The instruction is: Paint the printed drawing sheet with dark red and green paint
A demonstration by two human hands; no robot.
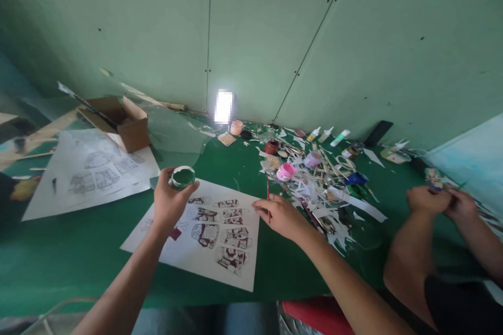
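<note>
My left hand [170,199] is closed around a small open jar of green paint [183,177], held above the left part of a white paper sheet [176,261]. Its mouth faces up toward me. A thin red paintbrush [269,196] stands nearly upright in the closed fingers of my right hand [281,213], at the sheet's right edge. Printed on the paper are several patterned shapes [205,235], partly filled with dark red. A small dark red patch [175,233] shows by my left wrist.
Right of the sheet lies a heap of paper scraps [314,188] with a pink paint jar [285,171] and a purple jar [313,159]. A cardboard box [133,128] and another printed sheet [90,183] are at left. Another person's hands [440,201] hold a small object at right.
</note>
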